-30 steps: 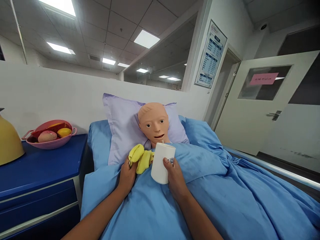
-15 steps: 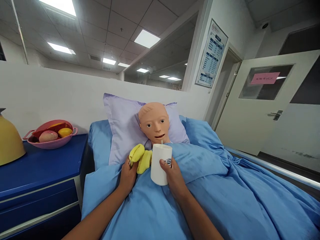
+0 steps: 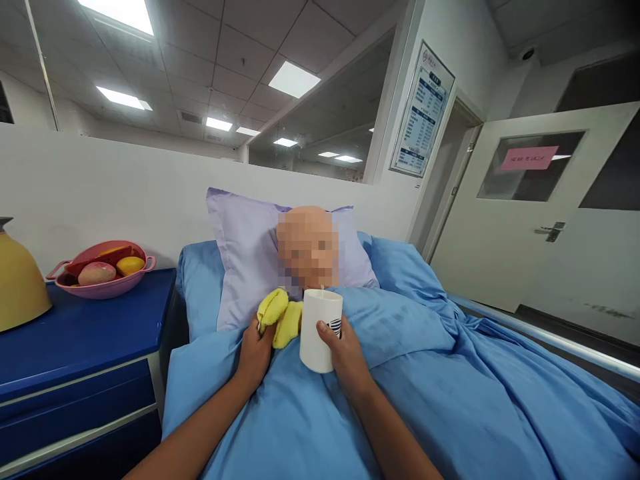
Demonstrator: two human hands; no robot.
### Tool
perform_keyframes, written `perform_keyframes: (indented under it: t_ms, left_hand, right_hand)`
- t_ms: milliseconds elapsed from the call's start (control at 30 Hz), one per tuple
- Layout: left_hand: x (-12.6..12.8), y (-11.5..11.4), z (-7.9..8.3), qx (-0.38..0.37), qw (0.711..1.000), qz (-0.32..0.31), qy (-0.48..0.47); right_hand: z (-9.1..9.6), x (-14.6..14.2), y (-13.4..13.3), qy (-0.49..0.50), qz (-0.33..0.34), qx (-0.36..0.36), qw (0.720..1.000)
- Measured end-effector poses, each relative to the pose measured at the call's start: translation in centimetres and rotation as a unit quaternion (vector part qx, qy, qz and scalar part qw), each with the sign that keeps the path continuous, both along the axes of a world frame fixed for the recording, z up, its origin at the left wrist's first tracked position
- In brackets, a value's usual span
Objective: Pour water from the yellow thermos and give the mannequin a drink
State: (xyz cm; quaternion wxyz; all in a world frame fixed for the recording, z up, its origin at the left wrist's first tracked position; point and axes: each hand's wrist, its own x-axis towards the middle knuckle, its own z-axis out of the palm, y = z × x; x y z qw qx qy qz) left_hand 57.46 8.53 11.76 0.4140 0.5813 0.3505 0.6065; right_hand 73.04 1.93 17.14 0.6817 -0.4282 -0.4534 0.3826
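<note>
Two hands out in front, and you've got something in each! Your right hand (image 3: 347, 353) has the white cup (image 3: 314, 337), grip wrapped on its side, thumb pressed to the near face by the dark stripes, other fingers mostly hidden behind. Cup's nr upright, mid-view, in front of the manikin's head (image 3: 307, 243), w/ a thin straw (image 3: 323, 289) poking up at the rim. Whether the base touches the blue quilt (image 3: 425, 387), can't tell from this angle.

Over to your left hand (image 3: 255, 353): grip pinching the yellow cloth (image 3: 287, 325), which bunches above your fingers and hangs over toward the cup (right up at its edge; actual contact, can't tell). Both your forearms reach in over the quilt, L & R.

Beyond, the head lies on the lilac pillow (image 3: 240, 247), its features pixelated, quilt drawn up below it. Off to your L, the blue surface (image 3: 120, 317) of the bedside cabinet carries a pink bowl (image 3: 107, 289) w/ fruit inside, incl. a yellow fruit (image 3: 131, 266) and a pinkish one, plus a yellow jug (image 3: 20, 287) partly cut off by the view's edge. Out on your R, a pale bed rail (image 3: 550, 337) runs along the quilt, and behind it a door (image 3: 465, 240) w/ a pink sign (image 3: 529, 158) on its window.
</note>
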Motion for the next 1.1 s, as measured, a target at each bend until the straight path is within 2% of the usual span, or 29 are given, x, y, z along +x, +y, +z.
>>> perform_keyframes:
  t_ms: [267,400,500,567,633,700,767,833,900,1000,1100]
  left_hand:
    - [0.5,-0.1,1.0,-0.014,1.0,0.016,0.015]
    - [0.8,-0.1,2.0,0.047,0.997,-0.019,0.059]
    - [0.8,-0.1,3.9,0.079,0.993,-0.04,0.08]
    - [0.9,-0.2,5.7,0.107,0.992,-0.011,0.07]
    - [1.3,-0.1,7.8,0.192,0.979,0.033,0.064]
    - [2.2,0.3,9.7,0.33,0.938,0.053,0.093]
    - [3.6,1.1,11.2,0.464,0.869,0.047,0.167]
    - [5.3,2.1,11.9,0.545,0.796,0.044,0.26]
    - [6.8,3.1,12.0,0.578,0.743,0.065,0.331]
    - [8.3,4.3,11.4,0.594,0.699,0.108,0.384]
    - [8.8,4.5,10.5,0.587,0.693,0.132,0.398]
  right_hand:
    - [-0.6,0.0,0.2,0.028,-0.066,0.027,0.997]
    - [-1.0,0.1,0.3,0.031,-0.074,0.039,0.996]
    - [-1.3,0.2,0.4,0.035,-0.093,0.038,0.994]
    - [-1.4,0.3,0.5,0.037,-0.111,0.035,0.993]
    - [-1.7,0.5,0.6,0.048,-0.121,0.03,0.991]
    - [-1.9,0.7,0.7,0.062,-0.125,0.025,0.99]
    - [-2.1,1.0,0.8,0.075,-0.124,0.025,0.989]
    - [-2.2,1.2,0.9,0.091,-0.118,0.027,0.988]
    - [-1.9,1.3,1.0,0.117,-0.108,0.03,0.987]
    - [-1.3,1.1,1.0,0.161,-0.106,0.043,0.98]
    - [-1.0,0.9,1.0,0.148,-0.119,0.068,0.98]
